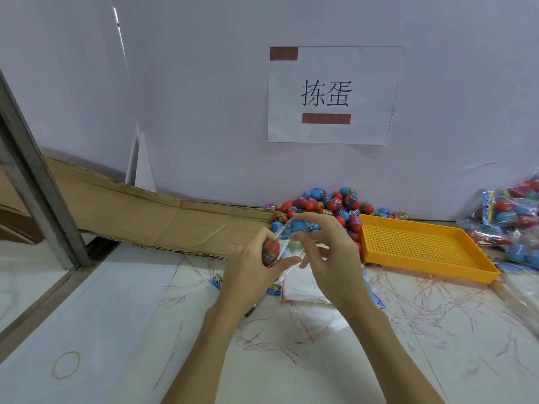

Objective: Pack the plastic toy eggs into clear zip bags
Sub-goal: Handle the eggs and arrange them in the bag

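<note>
The left hand [256,259] has its grip wrapped round a red egg [272,246] that sits inside a clear bag [287,243]. The right hand [323,246] pinches a blue egg [300,225] with thumb and first finger, right at the mouth of the bag; its other fingers are spread out loose. Both hands are up above the worktop, near the middle of its far edge.

The eggs look hard, light and smooth — a bit slippery, I think, so holding one round its fat middle is best. The bag looks thin, soft and floppy — the best place to hold it is by its open edge.

Behind the hands, a pile of loose eggs [326,205] lies against the far edge. An orange tray [423,246] is beside it to the right, and filled bags [513,220] are at the right edge.
</note>
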Demonstrator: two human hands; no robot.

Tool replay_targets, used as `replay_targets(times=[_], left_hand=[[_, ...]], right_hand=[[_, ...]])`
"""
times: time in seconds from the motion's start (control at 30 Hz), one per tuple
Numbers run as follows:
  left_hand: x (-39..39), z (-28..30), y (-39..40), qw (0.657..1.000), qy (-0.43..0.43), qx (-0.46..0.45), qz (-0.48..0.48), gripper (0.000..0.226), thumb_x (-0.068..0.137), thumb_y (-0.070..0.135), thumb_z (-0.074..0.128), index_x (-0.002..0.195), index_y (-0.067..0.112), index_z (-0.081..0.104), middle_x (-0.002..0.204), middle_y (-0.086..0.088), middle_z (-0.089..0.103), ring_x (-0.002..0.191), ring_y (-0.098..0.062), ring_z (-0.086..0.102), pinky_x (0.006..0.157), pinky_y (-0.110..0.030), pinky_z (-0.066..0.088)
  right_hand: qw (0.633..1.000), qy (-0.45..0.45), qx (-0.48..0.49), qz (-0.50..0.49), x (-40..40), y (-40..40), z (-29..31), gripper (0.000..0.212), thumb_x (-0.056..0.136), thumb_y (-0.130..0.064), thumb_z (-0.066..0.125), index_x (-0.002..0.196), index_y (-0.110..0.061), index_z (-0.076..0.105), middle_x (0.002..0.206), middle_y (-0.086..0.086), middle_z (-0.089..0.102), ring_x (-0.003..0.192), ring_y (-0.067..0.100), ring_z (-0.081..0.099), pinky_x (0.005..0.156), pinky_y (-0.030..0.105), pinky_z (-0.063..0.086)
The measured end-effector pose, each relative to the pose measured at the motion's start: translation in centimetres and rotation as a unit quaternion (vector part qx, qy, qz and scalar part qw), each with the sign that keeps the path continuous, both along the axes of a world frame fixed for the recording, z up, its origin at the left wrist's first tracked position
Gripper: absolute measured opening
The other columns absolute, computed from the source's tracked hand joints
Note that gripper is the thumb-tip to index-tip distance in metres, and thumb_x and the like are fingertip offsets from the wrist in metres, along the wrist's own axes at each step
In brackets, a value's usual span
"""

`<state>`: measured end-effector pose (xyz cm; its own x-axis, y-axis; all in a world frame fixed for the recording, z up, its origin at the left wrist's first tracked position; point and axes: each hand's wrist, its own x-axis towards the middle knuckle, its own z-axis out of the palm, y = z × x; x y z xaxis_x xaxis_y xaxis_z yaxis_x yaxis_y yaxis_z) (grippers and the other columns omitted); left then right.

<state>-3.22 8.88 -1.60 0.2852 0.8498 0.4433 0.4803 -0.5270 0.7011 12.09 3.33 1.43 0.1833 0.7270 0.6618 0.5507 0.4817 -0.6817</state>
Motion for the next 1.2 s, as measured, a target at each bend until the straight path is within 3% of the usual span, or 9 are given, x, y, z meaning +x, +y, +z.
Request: replay_targets(times=[0.13, 0.23, 0.5, 0.63, 0.7, 0.87, 1.0, 1.1, 1.2], left_hand=[[-0.1, 0.2, 0.0, 1.000, 0.003, -0.010, 0.022, 0.057, 0.069, 0.074, 0.064, 0.097, 0.027, 0.047, 0.075, 0.014, 0.055, 0.064, -0.010, 0.056, 0.058, -0.012, 0.044], [-0.1, 0.3, 0.0, 0.999, 0.026, -0.018, 0.031, 0.057, 0.069, 0.073, 0.063, 0.098, 0.026, 0.046, 0.079, 0.010, 0.057, 0.067, -0.012, 0.057, 0.059, -0.012, 0.043], [-0.2, 0.6, -0.3, 0.997, 0.057, -0.007, 0.042, 0.060, 0.072, 0.076, 0.063, 0.098, 0.025, 0.047, 0.081, 0.005, 0.062, 0.070, -0.015, 0.060, 0.062, -0.019, 0.050], [-0.3, 0.5, -0.1, 0.996, 0.075, -0.014, 0.048, 0.058, 0.075, 0.074, 0.067, 0.106, 0.029, 0.046, 0.097, 0.004, 0.066, 0.084, -0.017, 0.065, 0.073, -0.025, 0.059], [-0.4, 0.5, -0.2, 0.997, 0.060, -0.005, 0.052, 0.058, 0.073, 0.074, 0.065, 0.105, 0.029, 0.046, 0.094, 0.005, 0.066, 0.082, -0.015, 0.065, 0.073, -0.025, 0.058], [-0.4, 0.6, -0.2, 0.998, 0.050, 0.016, 0.044, 0.053, 0.074, 0.068, 0.064, 0.105, 0.029, 0.047, 0.095, 0.004, 0.071, 0.082, -0.014, 0.067, 0.074, -0.030, 0.060], [-0.4, 0.6, -0.3, 0.998, 0.035, 0.029, 0.033, 0.054, 0.074, 0.068, 0.063, 0.107, 0.027, 0.050, 0.096, 0.003, 0.072, 0.083, -0.015, 0.068, 0.073, -0.030, 0.060], [-0.4, 0.5, -0.3, 0.999, 0.018, 0.035, 0.024, 0.056, 0.075, 0.065, 0.067, 0.111, 0.022, 0.057, 0.097, 0.004, 0.073, 0.084, -0.014, 0.070, 0.070, -0.026, 0.059], [-0.4, 0.5, -0.4, 0.999, 0.003, 0.038, 0.013, 0.060, 0.074, 0.064, 0.068, 0.115, 0.022, 0.061, 0.100, 0.005, 0.075, 0.088, -0.013, 0.070, 0.076, -0.035, 0.062]], right_hand=[[1.000, -0.030, 0.006, 0.002, -0.2, 0.0, 0.1, 0.044, 0.096, -0.005, 0.066, 0.119, -0.041, 0.057, 0.119, -0.020, 0.056, 0.098, -0.006, 0.066, 0.076, 0.005, 0.051], [0.998, -0.054, 0.016, -0.003, -0.2, 0.1, 0.0, 0.040, 0.095, -0.009, 0.066, 0.120, -0.039, 0.058, 0.118, -0.018, 0.056, 0.096, -0.012, 0.063, 0.077, 0.004, 0.050], [0.998, -0.061, 0.012, -0.031, -0.2, 0.1, -0.2, 0.039, 0.095, -0.009, 0.067, 0.122, -0.036, 0.060, 0.112, -0.011, 0.062, 0.078, 0.007, 0.066, 0.069, 0.005, 0.049], [0.993, -0.077, 0.014, -0.083, 0.2, 0.1, -0.2, 0.032, 0.094, -0.013, 0.069, 0.126, -0.017, 0.069, 0.106, -0.008, 0.071, 0.074, -0.009, 0.063, 0.069, 0.001, 0.048], [0.991, -0.098, -0.004, -0.091, 0.3, 0.1, -0.2, 0.033, 0.092, -0.015, 0.072, 0.124, -0.020, 0.071, 0.101, -0.013, 0.071, 0.072, -0.012, 0.060, 0.065, 0.000, 0.046], [0.989, -0.127, -0.043, -0.059, 0.3, 0.4, -0.7, 0.025, 0.088, -0.019, 0.077, 0.113, -0.020, 0.076, 0.111, -0.007, 0.069, 0.082, 0.007, 0.066, 0.066, 0.006, 0.049], [0.993, -0.101, -0.045, -0.040, 0.5, 0.5, -0.8, 0.020, 0.089, -0.017, 0.077, 0.108, -0.020, 0.076, 0.100, -0.008, 0.064, 0.084, 0.005, 0.062, 0.066, 0.009, 0.049], [0.993, -0.094, -0.062, -0.038, 0.7, 0.5, -0.8, 0.021, 0.090, -0.017, 0.075, 0.111, -0.022, 0.075, 0.100, -0.014, 0.065, 0.086, 0.003, 0.062, 0.066, 0.009, 0.048], [0.992, -0.107, -0.069, -0.026, 0.9, 0.3, -0.6, 0.024, 0.091, -0.018, 0.075, 0.113, -0.029, 0.071, 0.103, -0.025, 0.063, 0.084, 0.005, 0.061, 0.065, 0.008, 0.046]])
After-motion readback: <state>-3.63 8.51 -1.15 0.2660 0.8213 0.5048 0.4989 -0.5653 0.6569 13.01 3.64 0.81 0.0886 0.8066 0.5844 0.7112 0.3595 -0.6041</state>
